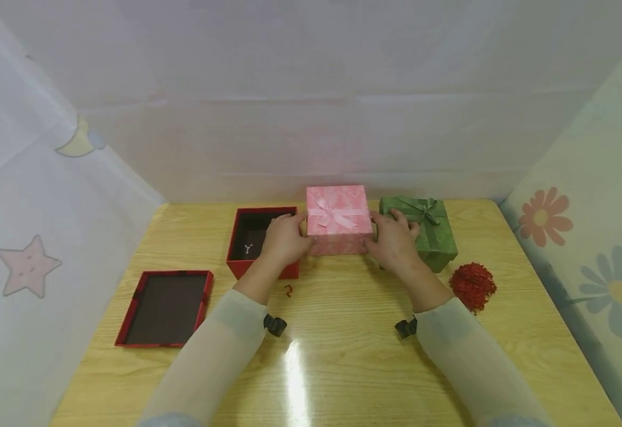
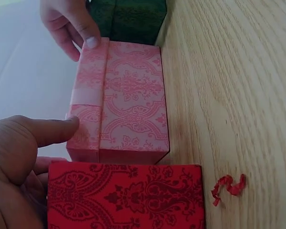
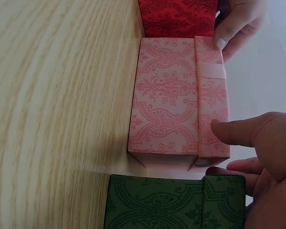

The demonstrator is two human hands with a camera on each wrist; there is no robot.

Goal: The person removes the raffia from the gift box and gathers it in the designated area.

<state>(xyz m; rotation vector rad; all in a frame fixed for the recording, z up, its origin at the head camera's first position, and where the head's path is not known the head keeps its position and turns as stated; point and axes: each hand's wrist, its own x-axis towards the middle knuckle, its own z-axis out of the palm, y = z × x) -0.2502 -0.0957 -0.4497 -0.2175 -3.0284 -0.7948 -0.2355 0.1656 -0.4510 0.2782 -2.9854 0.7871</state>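
Observation:
A pink patterned gift box (image 1: pixel 338 244) stands at the back middle of the table, its lid (image 3: pixel 209 100) on top with a pale pink ribbon bow. My left hand (image 1: pixel 284 240) grips the lid at its left end, thumb (image 2: pixel 62 130) on the front face. At the right end my right hand (image 1: pixel 394 242) holds the same lid, thumb (image 3: pixel 231 132) likewise on its front. Most of my other fingers are hidden by the boxes. Close beside my left hand is an open red box (image 1: pixel 241 270); my right hand overlaps a green gift box (image 1: pixel 441 240) with a green bow.
The red box's lid (image 1: pixel 169 308) lies with its dark inside up at the left. A small white figure (image 1: pixel 248 248) shows inside the red box. Red shredded paper (image 1: pixel 473 287) is heaped at the right, and a small red shred (image 1: pixel 288 290) lies before the red box.

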